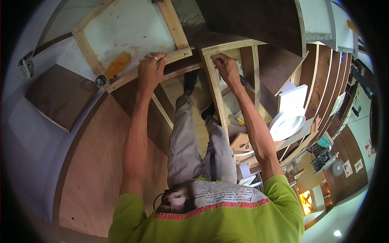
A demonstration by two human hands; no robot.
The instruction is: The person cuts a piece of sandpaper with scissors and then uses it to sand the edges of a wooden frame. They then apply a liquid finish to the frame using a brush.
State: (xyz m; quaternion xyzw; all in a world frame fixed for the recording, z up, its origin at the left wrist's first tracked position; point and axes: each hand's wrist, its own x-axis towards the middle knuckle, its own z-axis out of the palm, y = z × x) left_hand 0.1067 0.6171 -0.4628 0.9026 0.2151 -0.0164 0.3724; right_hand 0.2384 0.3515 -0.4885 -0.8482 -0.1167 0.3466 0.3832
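The left hand [151, 69] lies bent-fingered on the pale wooden rail [177, 55], which slants up rightward beneath it; its clamping is unclear. Farther, right of the rail, the right hand [227, 69] bunches its fingers near a plywood frame [235, 45], any pinched item indiscernible.

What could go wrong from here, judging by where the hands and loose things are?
The orange bottle lies close to the left hand, so a sideways sweep might knock it. The right hand is bare and close to the edge of the plywood frame, so a slip might scrape a finger. The legs stand among wooden parts, so a careless step might catch one.
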